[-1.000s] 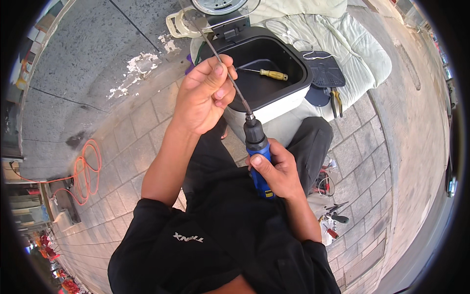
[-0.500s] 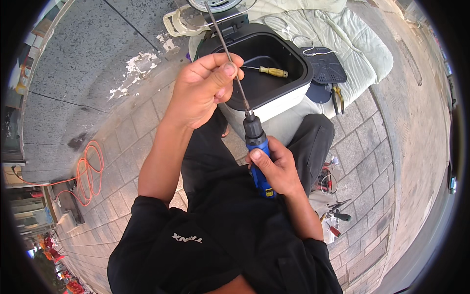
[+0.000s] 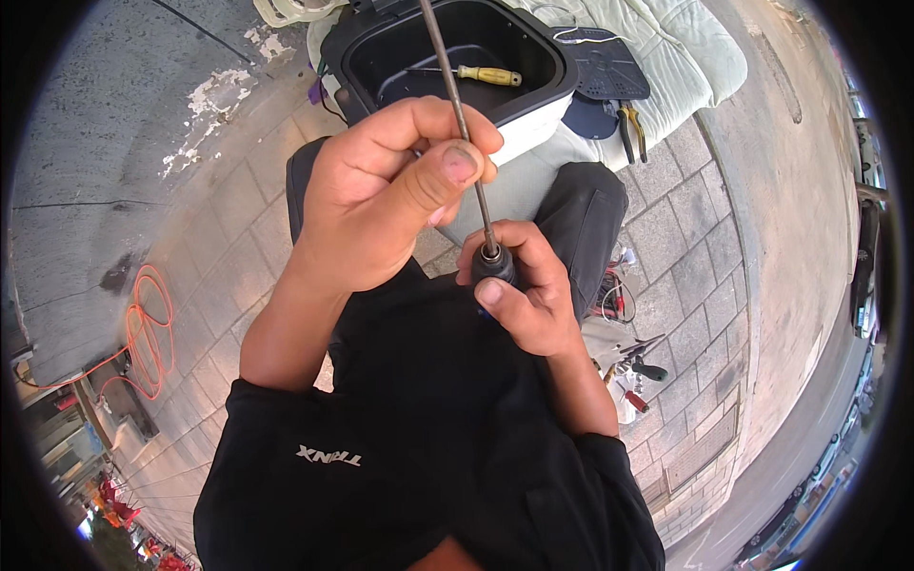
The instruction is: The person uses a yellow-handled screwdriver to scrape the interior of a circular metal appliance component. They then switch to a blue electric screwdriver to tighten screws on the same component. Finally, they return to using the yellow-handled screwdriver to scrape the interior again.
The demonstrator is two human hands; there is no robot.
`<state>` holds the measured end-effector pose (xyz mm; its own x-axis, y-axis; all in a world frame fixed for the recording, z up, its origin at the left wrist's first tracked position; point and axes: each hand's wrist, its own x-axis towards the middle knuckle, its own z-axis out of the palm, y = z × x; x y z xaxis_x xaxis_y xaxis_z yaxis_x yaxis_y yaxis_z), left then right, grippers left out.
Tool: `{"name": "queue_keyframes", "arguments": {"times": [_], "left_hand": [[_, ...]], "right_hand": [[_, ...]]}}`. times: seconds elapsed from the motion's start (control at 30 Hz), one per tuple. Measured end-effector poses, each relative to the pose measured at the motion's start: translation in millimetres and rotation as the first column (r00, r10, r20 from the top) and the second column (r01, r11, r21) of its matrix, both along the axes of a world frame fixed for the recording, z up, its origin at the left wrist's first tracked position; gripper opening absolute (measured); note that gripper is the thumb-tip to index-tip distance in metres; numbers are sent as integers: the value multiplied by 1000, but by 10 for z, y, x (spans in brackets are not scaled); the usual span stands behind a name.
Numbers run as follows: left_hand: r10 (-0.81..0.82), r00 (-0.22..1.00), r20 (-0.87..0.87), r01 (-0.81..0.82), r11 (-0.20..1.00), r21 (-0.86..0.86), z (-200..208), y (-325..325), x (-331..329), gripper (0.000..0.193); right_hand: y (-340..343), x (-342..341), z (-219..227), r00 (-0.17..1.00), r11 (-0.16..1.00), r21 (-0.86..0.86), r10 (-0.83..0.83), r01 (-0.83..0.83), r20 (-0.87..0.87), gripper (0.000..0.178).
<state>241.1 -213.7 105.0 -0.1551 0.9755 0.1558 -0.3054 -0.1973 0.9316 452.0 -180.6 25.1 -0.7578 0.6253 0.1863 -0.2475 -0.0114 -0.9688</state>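
My left hand (image 3: 386, 195) pinches a long thin metal bit (image 3: 444, 67) between thumb and forefinger. The bit's lower end sits at the chuck (image 3: 492, 266) of a blue and black power screwdriver. Closed around the tool near this chuck is my right hand (image 3: 528, 295), which hides most of the body. Beyond the hands stands an open appliance body with a black inside (image 3: 566, 81) and a white outer side (image 3: 533, 128). A hand screwdriver with a yellow handle (image 3: 490, 75) lies in it.
Pale quilted padding (image 3: 685, 48) lies under the appliance, with a black perforated panel (image 3: 609, 71) and yellow-and-black-handled pliers (image 3: 631, 133) to its right. Several hand tools, one with a green handle (image 3: 649, 372), lie on the paving at right. An orange cable (image 3: 143, 328) coils at left.
The power screwdriver has tipped, so its chuck now points more toward me. My right hand has shifted up to the chuck, and both hands appear closer. The view has moved.
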Motion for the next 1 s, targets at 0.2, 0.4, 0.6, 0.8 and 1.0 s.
{"name": "queue_keyframes", "arguments": {"times": [0.2, 0.4, 0.6, 0.8, 1.0], "left_hand": [[-101, 975, 198, 102, 995, 4, -86, 55, 54, 27], [-213, 923, 322, 200, 977, 74, -135, 163, 36, 24], [-270, 910, 314, 252, 963, 98, -182, 199, 72, 23], [-296, 865, 405, 273, 955, 116, -153, 255, 102, 19], [-305, 867, 394, 292, 952, 94, -198, 322, 138, 19]], "right_hand": [[-12, 40, -56, 988, 968, 228, -72, 102, -139, 45], [-12, 207, 50, 982, 986, 132, -82, 105, -170, 50], [-10, 265, 45, 980, 985, 153, -47, 77, -194, 50], [64, 394, 361, 988, 974, 206, -72, 99, -134, 51], [29, 496, 290, 974, 964, 143, -222, 226, -42, 43]]}}
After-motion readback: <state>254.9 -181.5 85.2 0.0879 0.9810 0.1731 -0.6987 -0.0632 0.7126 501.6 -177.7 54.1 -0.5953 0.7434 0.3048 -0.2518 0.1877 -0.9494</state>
